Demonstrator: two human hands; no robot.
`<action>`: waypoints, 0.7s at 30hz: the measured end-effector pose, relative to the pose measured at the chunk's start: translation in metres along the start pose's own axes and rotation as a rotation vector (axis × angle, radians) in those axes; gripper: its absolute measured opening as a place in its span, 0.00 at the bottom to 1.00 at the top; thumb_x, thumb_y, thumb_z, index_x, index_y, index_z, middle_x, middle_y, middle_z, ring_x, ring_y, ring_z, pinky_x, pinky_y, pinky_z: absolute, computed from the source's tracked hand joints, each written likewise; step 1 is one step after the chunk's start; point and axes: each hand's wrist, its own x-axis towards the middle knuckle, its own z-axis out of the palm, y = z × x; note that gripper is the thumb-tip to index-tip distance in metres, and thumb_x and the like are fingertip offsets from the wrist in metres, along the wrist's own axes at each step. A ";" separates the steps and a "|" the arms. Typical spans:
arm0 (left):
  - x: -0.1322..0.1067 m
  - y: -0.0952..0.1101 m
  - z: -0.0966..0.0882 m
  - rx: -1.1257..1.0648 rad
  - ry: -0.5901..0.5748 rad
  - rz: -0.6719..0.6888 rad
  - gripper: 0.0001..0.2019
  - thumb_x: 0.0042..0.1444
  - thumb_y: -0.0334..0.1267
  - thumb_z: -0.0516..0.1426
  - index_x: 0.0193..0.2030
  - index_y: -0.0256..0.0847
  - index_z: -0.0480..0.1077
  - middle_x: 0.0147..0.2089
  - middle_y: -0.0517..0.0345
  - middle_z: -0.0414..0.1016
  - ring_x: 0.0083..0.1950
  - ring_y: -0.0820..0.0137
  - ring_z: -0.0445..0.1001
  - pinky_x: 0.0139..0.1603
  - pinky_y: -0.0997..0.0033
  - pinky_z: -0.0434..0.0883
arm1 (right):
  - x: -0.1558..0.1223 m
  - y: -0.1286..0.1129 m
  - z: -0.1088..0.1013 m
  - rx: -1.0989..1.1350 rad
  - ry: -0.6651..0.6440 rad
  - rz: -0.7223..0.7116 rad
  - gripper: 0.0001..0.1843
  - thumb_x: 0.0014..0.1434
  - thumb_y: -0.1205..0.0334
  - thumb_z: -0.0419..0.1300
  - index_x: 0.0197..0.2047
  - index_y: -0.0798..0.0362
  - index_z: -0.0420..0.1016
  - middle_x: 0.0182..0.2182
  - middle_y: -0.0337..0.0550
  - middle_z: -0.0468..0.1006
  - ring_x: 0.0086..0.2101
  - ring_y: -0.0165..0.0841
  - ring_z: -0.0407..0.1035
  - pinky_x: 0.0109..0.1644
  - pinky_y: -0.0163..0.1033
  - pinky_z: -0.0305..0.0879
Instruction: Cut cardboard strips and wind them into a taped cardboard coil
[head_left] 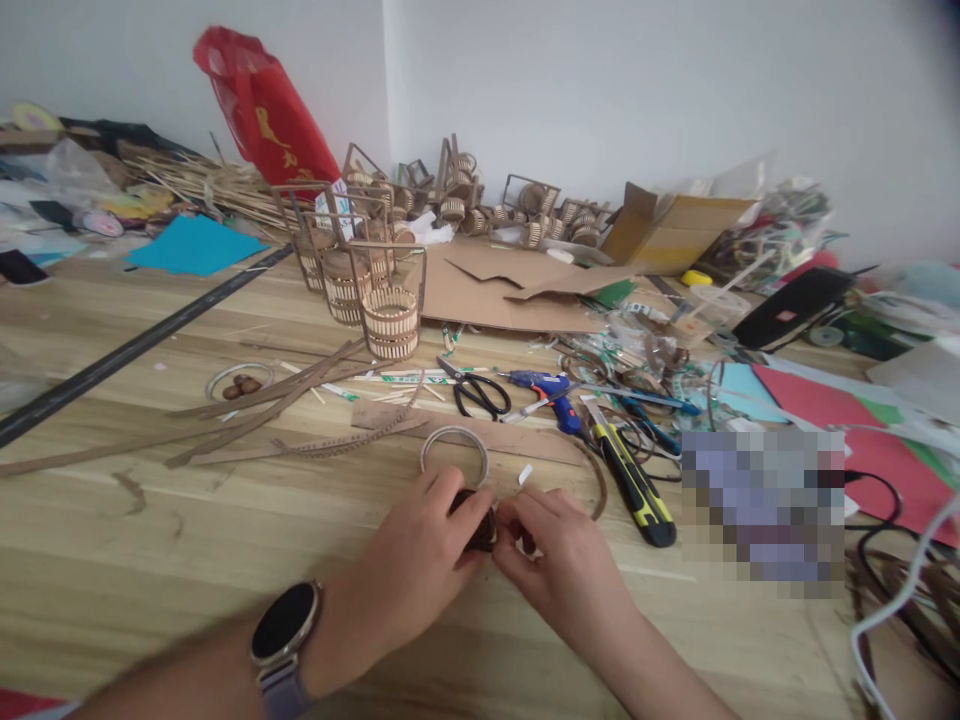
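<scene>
My left hand, with a watch on its wrist, grips a small dark brown object between thumb and fingers. Its exact kind is hidden by the fingers. Close beside it, my right hand is closed in a pinch, and what its fingertips hold cannot be made out. Just beyond the left fingers lies a pale ring, like a tape roll. A brown cardboard strip lies behind it. To the right rests a yellow and black utility knife.
Black-handled scissors and a blue glue gun lie farther back. A small slatted bucket with a tall handle stands left of centre, near similar ones. Cardboard sheets and a red bag are at the wall. Cables clutter the right.
</scene>
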 end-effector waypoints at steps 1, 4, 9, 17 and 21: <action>0.000 -0.001 0.000 -0.007 0.003 0.010 0.19 0.55 0.24 0.61 0.53 0.41 0.69 0.45 0.53 0.69 0.46 0.58 0.71 0.45 0.54 0.75 | 0.001 0.000 -0.001 0.017 -0.015 0.004 0.10 0.50 0.76 0.56 0.25 0.51 0.67 0.20 0.33 0.70 0.22 0.29 0.64 0.31 0.34 0.55; 0.000 -0.004 0.000 -0.010 0.034 0.048 0.26 0.54 0.23 0.60 0.59 0.44 0.65 0.46 0.53 0.70 0.48 0.57 0.71 0.46 0.54 0.75 | 0.003 0.001 -0.007 0.047 -0.050 0.012 0.10 0.49 0.76 0.55 0.24 0.51 0.65 0.20 0.33 0.70 0.23 0.29 0.65 0.31 0.34 0.55; -0.003 -0.007 0.002 -0.036 0.081 0.108 0.41 0.52 0.21 0.59 0.70 0.45 0.47 0.52 0.50 0.73 0.50 0.55 0.72 0.50 0.52 0.75 | 0.008 0.016 -0.015 0.021 -0.039 0.094 0.08 0.54 0.72 0.55 0.25 0.51 0.66 0.20 0.35 0.71 0.24 0.31 0.66 0.32 0.36 0.58; -0.001 -0.011 0.001 -0.165 0.161 0.082 0.33 0.48 0.22 0.63 0.61 0.39 0.61 0.52 0.47 0.74 0.52 0.57 0.74 0.53 0.55 0.75 | 0.010 0.046 -0.018 -0.014 0.086 0.185 0.03 0.55 0.67 0.56 0.32 0.50 0.68 0.28 0.40 0.73 0.29 0.36 0.69 0.35 0.39 0.62; 0.001 -0.012 -0.001 -0.231 0.163 0.058 0.27 0.48 0.22 0.64 0.55 0.37 0.66 0.50 0.47 0.74 0.51 0.58 0.75 0.52 0.57 0.76 | 0.013 0.050 -0.021 0.082 0.136 0.192 0.04 0.53 0.68 0.54 0.31 0.49 0.66 0.28 0.39 0.72 0.30 0.35 0.68 0.35 0.38 0.64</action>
